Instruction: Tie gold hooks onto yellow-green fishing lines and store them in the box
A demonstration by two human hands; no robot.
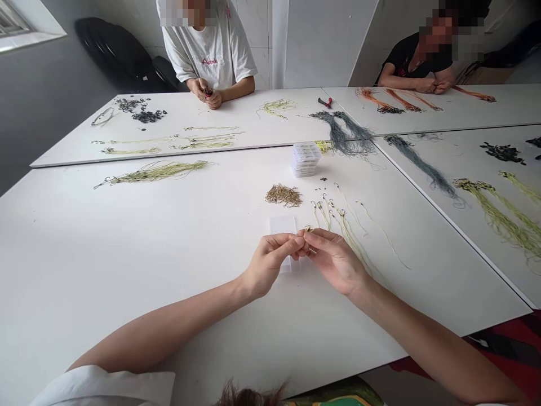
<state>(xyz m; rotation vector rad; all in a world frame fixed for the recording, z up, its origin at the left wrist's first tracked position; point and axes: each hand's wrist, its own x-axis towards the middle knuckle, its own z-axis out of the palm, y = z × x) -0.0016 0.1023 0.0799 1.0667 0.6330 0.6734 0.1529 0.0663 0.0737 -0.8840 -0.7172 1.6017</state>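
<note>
My left hand (270,264) and my right hand (333,262) meet above the white table (84,270), fingertips pinched together. A small gold fishing hook (308,229) shows at the fingertips, apparently held by both hands, though its thin line is hard to see. Just beyond lies a loose pile of gold hooks (284,195). Several pale green snelled lines (342,228) fan out beside my right hand. A clear plastic box (282,225) lies partly hidden behind my left fingers.
A stack of clear tackle boxes (306,159) stands beyond the hooks. Green, grey-blue and orange line bundles (342,132) lie across adjoining tables, with red-handled pliers (324,102) further back. One co-worker's hands (207,95) hold a small dark item; another co-worker's hands (431,85) rest together.
</note>
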